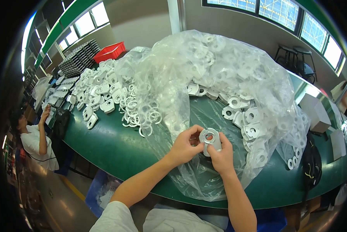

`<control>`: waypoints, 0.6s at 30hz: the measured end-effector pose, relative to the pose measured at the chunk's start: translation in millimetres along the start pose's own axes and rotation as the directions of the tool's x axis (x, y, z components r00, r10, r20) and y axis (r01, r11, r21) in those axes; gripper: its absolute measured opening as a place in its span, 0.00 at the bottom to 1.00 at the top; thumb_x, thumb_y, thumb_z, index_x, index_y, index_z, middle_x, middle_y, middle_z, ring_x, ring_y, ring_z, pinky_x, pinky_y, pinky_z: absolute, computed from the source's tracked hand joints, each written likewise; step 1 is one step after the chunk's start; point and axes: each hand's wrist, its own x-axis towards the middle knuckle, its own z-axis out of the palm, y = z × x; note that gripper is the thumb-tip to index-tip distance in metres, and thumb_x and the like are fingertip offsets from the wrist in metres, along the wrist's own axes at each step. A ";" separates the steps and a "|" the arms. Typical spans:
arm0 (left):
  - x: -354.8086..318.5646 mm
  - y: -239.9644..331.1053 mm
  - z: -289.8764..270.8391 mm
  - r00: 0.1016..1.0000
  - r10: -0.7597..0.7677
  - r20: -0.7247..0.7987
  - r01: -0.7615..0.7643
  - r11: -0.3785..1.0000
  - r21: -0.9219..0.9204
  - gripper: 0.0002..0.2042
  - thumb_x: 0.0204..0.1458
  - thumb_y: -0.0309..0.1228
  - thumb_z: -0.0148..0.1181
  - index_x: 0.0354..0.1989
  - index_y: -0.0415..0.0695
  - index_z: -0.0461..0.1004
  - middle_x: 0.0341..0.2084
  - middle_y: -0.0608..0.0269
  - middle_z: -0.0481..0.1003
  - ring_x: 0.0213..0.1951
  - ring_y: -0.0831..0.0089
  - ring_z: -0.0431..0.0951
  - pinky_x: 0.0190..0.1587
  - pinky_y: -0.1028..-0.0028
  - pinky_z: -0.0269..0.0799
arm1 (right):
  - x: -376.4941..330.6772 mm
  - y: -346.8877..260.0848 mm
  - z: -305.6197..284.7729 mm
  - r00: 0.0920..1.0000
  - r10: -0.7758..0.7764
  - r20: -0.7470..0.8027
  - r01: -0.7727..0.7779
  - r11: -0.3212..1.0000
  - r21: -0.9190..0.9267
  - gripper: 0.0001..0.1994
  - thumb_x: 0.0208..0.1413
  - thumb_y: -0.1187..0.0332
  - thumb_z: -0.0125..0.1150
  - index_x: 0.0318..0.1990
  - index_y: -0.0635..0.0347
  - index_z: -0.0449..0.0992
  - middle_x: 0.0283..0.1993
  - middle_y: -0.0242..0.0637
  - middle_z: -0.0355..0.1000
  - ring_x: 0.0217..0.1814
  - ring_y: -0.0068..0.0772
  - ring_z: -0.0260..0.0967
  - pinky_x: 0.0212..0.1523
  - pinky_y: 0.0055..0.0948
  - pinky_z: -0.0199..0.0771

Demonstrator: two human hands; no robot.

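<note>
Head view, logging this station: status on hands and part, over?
Left hand and right hand both pinching one white plastic plate. Held above the clear bag on the green table. Nothing between them.

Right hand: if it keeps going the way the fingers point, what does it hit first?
The right hand points up and away, already gripping a white plastic part with the left hand. Past that, probably the clear plastic bag and the white parts lying in it; depth is unclear.
</note>
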 end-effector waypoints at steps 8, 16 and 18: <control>4.8 3.7 -16.1 0.990 -0.106 0.090 0.115 0.988 -0.100 0.14 0.49 0.20 0.57 0.45 0.37 0.68 0.39 0.63 0.73 0.39 0.78 0.74 0.44 0.76 0.72 | 4.8 4.7 2.4 0.996 0.087 0.034 -0.091 0.978 0.188 0.12 0.45 0.76 0.53 0.39 0.65 0.69 0.34 0.34 0.70 0.37 0.22 0.66 0.39 0.23 0.67; -20.6 17.5 -39.2 0.980 0.095 -0.176 -0.060 0.978 0.198 0.08 0.52 0.26 0.58 0.39 0.38 0.72 0.28 0.69 0.73 0.28 0.85 0.70 0.31 0.81 0.67 | -0.6 12.6 -3.8 0.982 0.038 0.186 -0.073 0.980 0.188 0.17 0.54 0.71 0.48 0.52 0.64 0.64 0.44 0.39 0.69 0.42 0.27 0.69 0.38 0.22 0.71; -48.0 18.2 -71.9 0.887 0.057 -0.459 0.047 0.976 0.212 0.06 0.54 0.29 0.55 0.36 0.39 0.74 0.25 0.72 0.72 0.24 0.87 0.67 0.26 0.83 0.64 | -1.4 15.9 -1.7 0.979 0.007 0.202 -0.034 0.991 0.133 0.15 0.57 0.70 0.47 0.52 0.65 0.64 0.44 0.41 0.69 0.40 0.27 0.70 0.31 0.21 0.70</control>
